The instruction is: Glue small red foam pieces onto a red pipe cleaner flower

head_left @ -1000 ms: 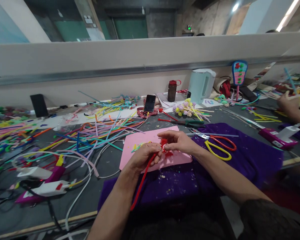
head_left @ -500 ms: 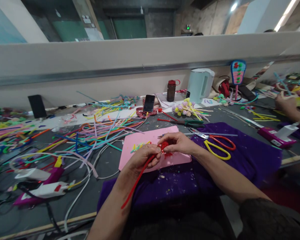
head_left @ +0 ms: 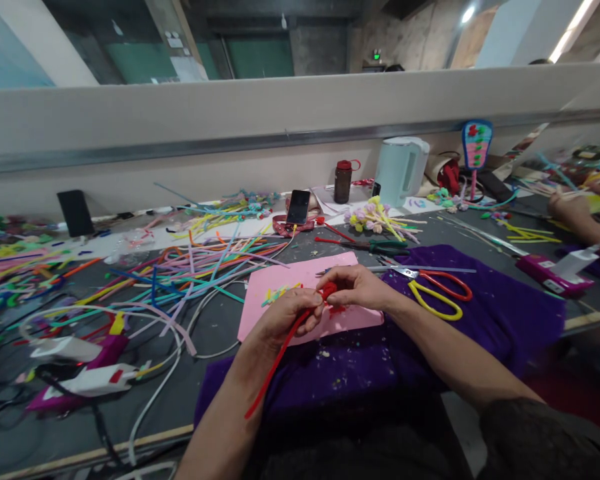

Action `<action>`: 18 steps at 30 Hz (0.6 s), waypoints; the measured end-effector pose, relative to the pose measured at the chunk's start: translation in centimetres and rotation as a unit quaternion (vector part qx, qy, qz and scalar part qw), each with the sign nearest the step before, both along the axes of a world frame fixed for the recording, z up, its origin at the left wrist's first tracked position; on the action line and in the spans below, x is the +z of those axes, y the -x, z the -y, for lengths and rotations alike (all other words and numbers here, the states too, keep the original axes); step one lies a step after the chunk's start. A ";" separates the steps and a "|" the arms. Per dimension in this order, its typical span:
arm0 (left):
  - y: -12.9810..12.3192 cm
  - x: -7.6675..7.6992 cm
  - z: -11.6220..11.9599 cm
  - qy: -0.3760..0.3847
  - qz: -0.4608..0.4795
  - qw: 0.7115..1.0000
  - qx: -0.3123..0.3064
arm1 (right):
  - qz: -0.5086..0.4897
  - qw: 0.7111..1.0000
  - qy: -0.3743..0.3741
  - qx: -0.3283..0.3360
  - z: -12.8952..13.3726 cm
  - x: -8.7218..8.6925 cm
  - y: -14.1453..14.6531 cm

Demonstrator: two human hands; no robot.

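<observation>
at the far left, a magenta power strip with white plugs lies below loose coloured stems. next comes the left hand, pinched narrow on a red fuzzy stem, whose long tail slants down across the wrist. behind it is a pink sheet with small clippings. past the left fingertips, above the sheet, sits a compact red coil, with the right hand curled about it, thumb and forefinger close on it; how firmly, i cannot tell. to the right, scissors lie apart from the hands, partly on a purple cloth, and another person's hand works at the edge.

the red by the right fingers now looks rounder and tighter, suggesting the stem is being gathered in. against the frame a second ago, the tail hangs further left and the right fingers are more closed.
</observation>
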State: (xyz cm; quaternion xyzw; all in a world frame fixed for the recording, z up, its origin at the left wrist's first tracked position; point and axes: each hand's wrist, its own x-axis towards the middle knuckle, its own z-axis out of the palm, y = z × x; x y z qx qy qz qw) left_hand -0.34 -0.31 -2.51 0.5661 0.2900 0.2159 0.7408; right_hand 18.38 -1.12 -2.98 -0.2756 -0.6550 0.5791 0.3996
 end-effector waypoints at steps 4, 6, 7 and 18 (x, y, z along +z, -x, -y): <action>-0.1 0.3 0.2 -0.018 0.001 1.000 0.026 | -0.002 1.000 0.014 -0.014 -0.2 0.3 -0.2; -0.2 0.3 0.2 -0.014 0.000 0.999 0.049 | -0.009 0.999 0.019 -0.033 -0.2 0.5 -0.2; -0.2 0.3 0.2 -0.013 0.000 0.998 0.062 | -0.012 0.999 0.024 -0.045 -0.2 0.5 -0.2; -0.8 -0.8 0.0 -0.039 -0.015 0.990 0.136 | -0.077 0.983 0.117 -0.117 0.2 -0.6 1.9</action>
